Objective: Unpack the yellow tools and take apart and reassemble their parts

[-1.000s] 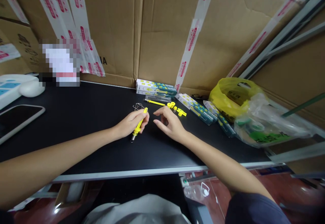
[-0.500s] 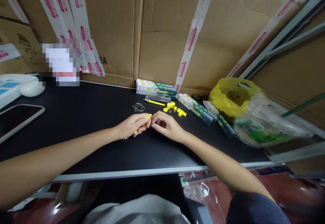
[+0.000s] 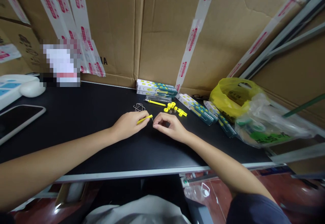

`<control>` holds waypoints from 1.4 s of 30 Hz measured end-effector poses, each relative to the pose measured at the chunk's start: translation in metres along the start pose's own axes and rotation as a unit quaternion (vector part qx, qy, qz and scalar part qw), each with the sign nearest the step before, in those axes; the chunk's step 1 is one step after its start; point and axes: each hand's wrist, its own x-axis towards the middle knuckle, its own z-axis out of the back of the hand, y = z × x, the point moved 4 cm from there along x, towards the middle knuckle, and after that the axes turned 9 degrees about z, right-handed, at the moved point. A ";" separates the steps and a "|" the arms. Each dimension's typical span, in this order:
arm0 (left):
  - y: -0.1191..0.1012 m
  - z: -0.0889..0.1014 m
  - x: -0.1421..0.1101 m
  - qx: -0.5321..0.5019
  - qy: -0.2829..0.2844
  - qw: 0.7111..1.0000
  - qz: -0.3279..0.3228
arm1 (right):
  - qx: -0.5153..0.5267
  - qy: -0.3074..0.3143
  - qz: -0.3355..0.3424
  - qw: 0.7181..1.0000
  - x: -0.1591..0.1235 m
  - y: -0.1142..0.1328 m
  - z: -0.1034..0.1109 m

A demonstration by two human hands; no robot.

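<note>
My left hand (image 3: 128, 124) is closed around a slim yellow plastic rod (image 3: 144, 119), whose tip points right. Close against that tip, my right hand (image 3: 169, 125) pinches a thin metal wire piece (image 3: 153, 120); its exact shape is too small to make out. Behind my left hand lie several bent wire hooks (image 3: 139, 107) in a tangle. Farther back, another yellow rod (image 3: 156, 103) rests in front of a clear plastic tube (image 3: 162, 99). Small yellow plastic parts (image 3: 172, 106) are gathered beyond my right hand, with tiny metal springs (image 3: 171, 111) among them.
Printed spring-scale boxes (image 3: 154, 88) stand against the cardboard wall (image 3: 162, 41), and more boxes (image 3: 196, 109) lie to the right. A yellow plastic bag (image 3: 223, 93) and a clear bag (image 3: 266, 126) fill the right end. At left are a phone (image 3: 20, 119) and a white device (image 3: 15, 82).
The yellow rod has turned in my left hand, so its length now shows, pointing right. My right hand has shifted slightly right and down, and a thin wire piece now shows between the hands.
</note>
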 end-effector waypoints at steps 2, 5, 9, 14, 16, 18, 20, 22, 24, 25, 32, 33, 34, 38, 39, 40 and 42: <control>-0.002 -0.002 -0.002 0.036 0.022 0.999 -0.015 | 0.001 -0.002 0.001 1.000 0.000 0.000 -0.001; -0.004 -0.005 -0.005 0.065 0.043 0.997 -0.018 | -0.004 -0.001 -0.004 1.000 -0.001 -0.003 -0.003; -0.005 -0.004 -0.005 0.105 0.053 0.993 -0.023 | -0.011 0.004 -0.005 1.000 -0.001 -0.006 -0.004; -0.008 -0.003 -0.005 0.146 0.074 0.986 -0.026 | -0.003 0.020 -0.010 1.000 -0.002 -0.007 -0.007; -0.009 -0.002 -0.005 0.154 0.082 0.984 -0.033 | 0.001 0.032 -0.015 0.999 -0.002 -0.008 -0.008; -0.010 -0.002 -0.005 0.160 0.089 0.982 -0.037 | 0.006 0.041 -0.016 0.999 -0.003 -0.008 -0.009; -0.009 -0.002 -0.005 0.165 0.101 0.981 -0.034 | 0.009 0.045 -0.012 0.999 -0.004 -0.009 -0.010; -0.009 -0.004 -0.004 0.173 0.120 0.977 -0.030 | 0.016 0.046 -0.009 0.999 -0.004 -0.009 -0.012; -0.008 -0.006 -0.004 0.193 0.135 0.971 -0.026 | 0.028 0.047 -0.011 0.998 -0.005 -0.010 -0.014; -0.007 -0.007 -0.004 0.207 0.139 0.968 -0.024 | 0.036 0.047 -0.014 0.998 -0.005 -0.010 -0.015; -0.007 -0.011 -0.003 0.274 0.140 0.951 -0.014 | 0.076 0.048 -0.035 0.995 -0.006 -0.015 -0.020; -0.008 -0.011 -0.003 0.280 0.141 0.950 -0.011 | 0.076 0.047 -0.036 0.995 -0.006 -0.015 -0.021; -0.008 -0.012 -0.003 0.284 0.143 0.948 -0.008 | 0.076 0.047 -0.037 0.995 -0.006 -0.016 -0.021; -0.008 -0.013 -0.002 0.288 0.146 0.947 0.001 | 0.069 0.045 -0.038 0.996 -0.006 -0.016 -0.021; -0.008 -0.013 -0.002 0.288 0.146 0.946 0.001 | 0.067 0.044 -0.037 0.996 -0.006 -0.016 -0.021; -0.008 -0.013 -0.002 0.288 0.146 0.947 0.002 | 0.066 0.043 -0.036 0.996 -0.006 -0.016 -0.021; -0.007 -0.013 -0.002 0.286 0.143 0.948 0.005 | 0.067 0.040 -0.036 0.996 -0.006 -0.016 -0.021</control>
